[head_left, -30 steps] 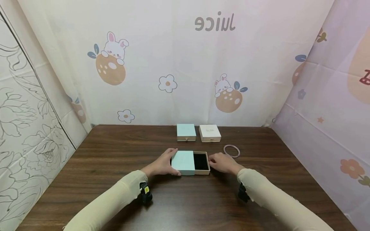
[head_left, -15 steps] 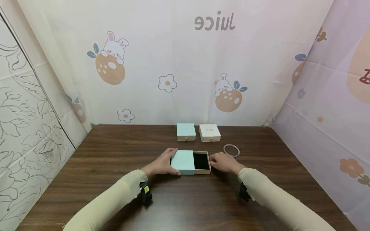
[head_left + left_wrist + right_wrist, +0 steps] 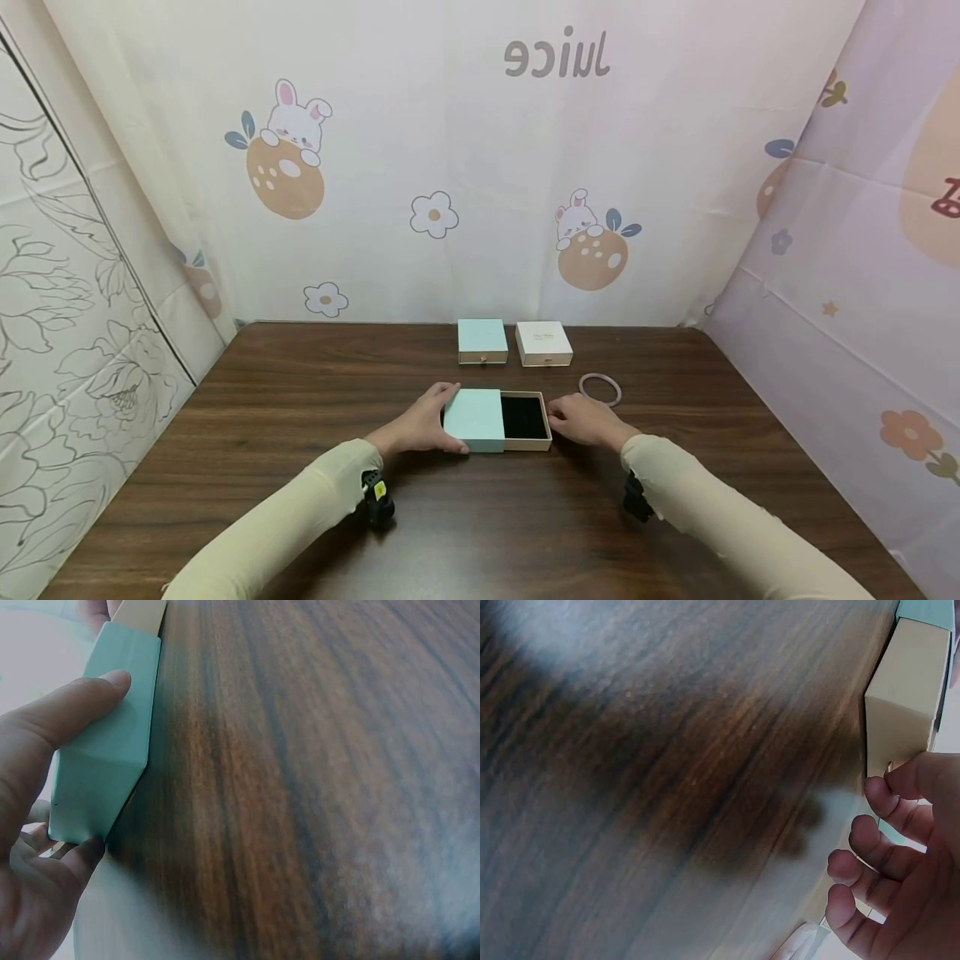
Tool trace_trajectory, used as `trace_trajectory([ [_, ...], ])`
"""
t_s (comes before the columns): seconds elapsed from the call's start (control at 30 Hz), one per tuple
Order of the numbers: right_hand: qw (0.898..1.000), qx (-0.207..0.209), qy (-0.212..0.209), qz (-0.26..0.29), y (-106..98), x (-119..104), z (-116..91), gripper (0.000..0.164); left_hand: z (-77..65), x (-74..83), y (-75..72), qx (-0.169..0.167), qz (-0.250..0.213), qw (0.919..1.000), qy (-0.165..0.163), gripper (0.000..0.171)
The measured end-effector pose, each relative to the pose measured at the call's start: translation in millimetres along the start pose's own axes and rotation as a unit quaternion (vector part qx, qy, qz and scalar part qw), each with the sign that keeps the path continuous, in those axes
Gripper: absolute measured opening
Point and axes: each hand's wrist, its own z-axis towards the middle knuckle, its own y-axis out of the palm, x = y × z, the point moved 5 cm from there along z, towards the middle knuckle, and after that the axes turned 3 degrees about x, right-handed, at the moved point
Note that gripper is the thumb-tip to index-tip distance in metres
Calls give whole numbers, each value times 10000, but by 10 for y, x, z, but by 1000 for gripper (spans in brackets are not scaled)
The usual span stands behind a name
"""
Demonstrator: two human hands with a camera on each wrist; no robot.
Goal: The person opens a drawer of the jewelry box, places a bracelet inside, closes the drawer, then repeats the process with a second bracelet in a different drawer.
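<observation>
In the head view a jewellery drawer box lies on the table, its mint-green sleeve [image 3: 474,414] to the left and its beige drawer [image 3: 528,445] pulled partway out to the right. Black padding [image 3: 523,417] lines the drawer. My left hand [image 3: 420,425] grips the sleeve from the left, thumb along the near side, as the left wrist view also shows. At the drawer's right end, my right hand [image 3: 585,419] pinches a small metal pull [image 3: 889,768] between thumb and index finger. The other fingers are loosely curled. A pinkish bangle [image 3: 600,375] lies just behind my right hand.
Toward the back of the dark wooden table [image 3: 315,358] stand a second mint box [image 3: 482,336] and a white box [image 3: 543,338], side by side and closed. A patterned curtain [image 3: 375,167] hangs behind the table, with another printed sheet along the right side.
The drawer has slid slightly farther right out of the sleeve, with my right hand moving along with it. My left hand and the sleeve have stayed in place.
</observation>
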Motion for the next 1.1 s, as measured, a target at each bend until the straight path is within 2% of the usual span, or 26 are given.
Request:
trace_trajectory([
  [0.37,9999,27,111,19,4,78,-6,23,2,-1,2,-17,-86,10000,30,108],
  [0.77,9997,104,221,73,-130,210,-66,24,-2,-14,10,7,-25,10000,67,108],
  [1.1,9983,497,297,1,-275,437,-67,23,5,-23,18,-7,76,10000,43,108],
])
